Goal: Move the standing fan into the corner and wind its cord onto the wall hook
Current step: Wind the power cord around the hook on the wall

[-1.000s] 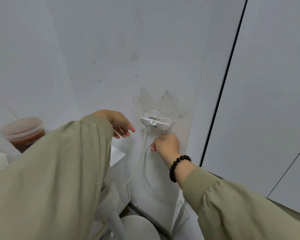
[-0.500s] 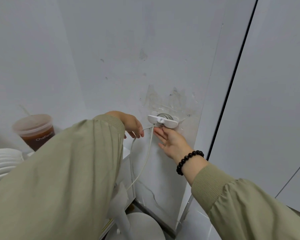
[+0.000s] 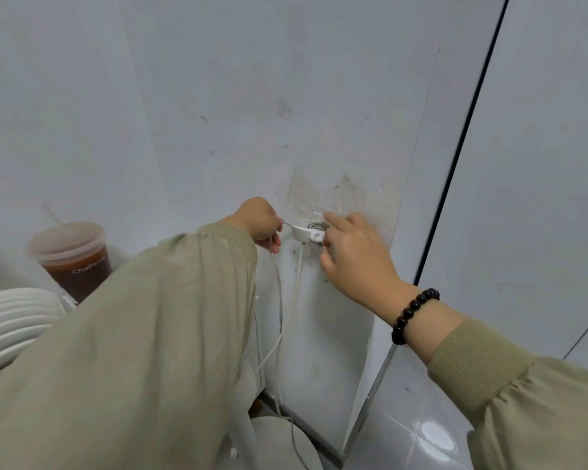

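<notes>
A white wall hook (image 3: 307,233) sticks out of the grey wall, with turns of white cord wound behind it. My left hand (image 3: 261,222) pinches the cord just left of the hook. From there the white cord (image 3: 290,310) hangs down toward the fan. My right hand (image 3: 350,252) is at the hook's right side, index finger stretched over the top and the other fingers curled against the wound cord. The fan's round white base (image 3: 279,442) stands on the floor below, and its ribbed white head (image 3: 11,320) shows at the far left.
A plastic cup of brown drink (image 3: 73,257) with a straw stands on a white cabinet at the left, close to my left sleeve. A panel with a black seam (image 3: 455,157) runs down the right. Glossy grey floor tiles (image 3: 421,435) lie at the lower right.
My left hand has moved right and up to the hook and now pinches the cord. My right hand has risen from below the hook to its right side, fingers curling onto it.
</notes>
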Available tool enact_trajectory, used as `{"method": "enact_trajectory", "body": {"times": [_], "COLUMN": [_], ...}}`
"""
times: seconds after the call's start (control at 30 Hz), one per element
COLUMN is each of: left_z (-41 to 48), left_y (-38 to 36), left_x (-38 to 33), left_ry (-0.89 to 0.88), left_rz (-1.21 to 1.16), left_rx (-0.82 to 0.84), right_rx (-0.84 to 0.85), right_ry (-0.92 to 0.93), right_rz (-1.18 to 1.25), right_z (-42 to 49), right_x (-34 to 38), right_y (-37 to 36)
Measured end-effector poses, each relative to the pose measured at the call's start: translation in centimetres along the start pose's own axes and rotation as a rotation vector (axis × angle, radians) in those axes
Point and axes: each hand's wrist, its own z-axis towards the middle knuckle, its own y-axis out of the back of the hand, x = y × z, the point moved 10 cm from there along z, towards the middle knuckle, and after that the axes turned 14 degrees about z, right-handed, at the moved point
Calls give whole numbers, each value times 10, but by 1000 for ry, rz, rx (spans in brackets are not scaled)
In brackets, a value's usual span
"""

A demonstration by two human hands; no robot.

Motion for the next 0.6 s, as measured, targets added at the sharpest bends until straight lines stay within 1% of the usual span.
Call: {"method": "enact_trajectory", "body": {"times": [0.07, 0.1, 0.17, 0.23, 0.3, 0.37, 0.4, 0.43, 0.5, 0.53, 0.6], "left_z": [0, 0, -1, -4, -6, -8, -9, -10, -13, -15, -17], "left_y": [10, 16, 23, 20, 15, 11, 9, 8, 5, 4, 1], "left_x": [-5, -7, -8, -9, -9, -10, -11, -12, -14, -15, -19], "left_ry": [-34, -41, -45, -53, -52, -37, -26, -12, 10, 13, 4], "left_rz": [-92, -156, -328, -518, -661, -767, -811, -853, -934, -969, -1007], "left_rx": [-71, -105, -119, -44, 34, 101, 131, 156, 200, 223, 273], "right_rx": [74, 102, 112, 92, 9, -78, -78, -32, 146, 258, 488], "right_ry": [91, 106, 116, 119, 60, -117, -251, -396, -634, -715, -778], "right_rz": [-148, -201, -226, -155, 25, 260, 400, 566, 936, 1046, 1108], "right_z": [-1, -1, 2, 6, 5, -3, -10, -17, -27, -30, -34], "right_x": [2, 2, 1, 4, 3, -6, -13, -16, -11, -4, 13], "right_y": [-13, -17, -18, -13, 0, 6, 0, -12, -50, -66, -87]}}
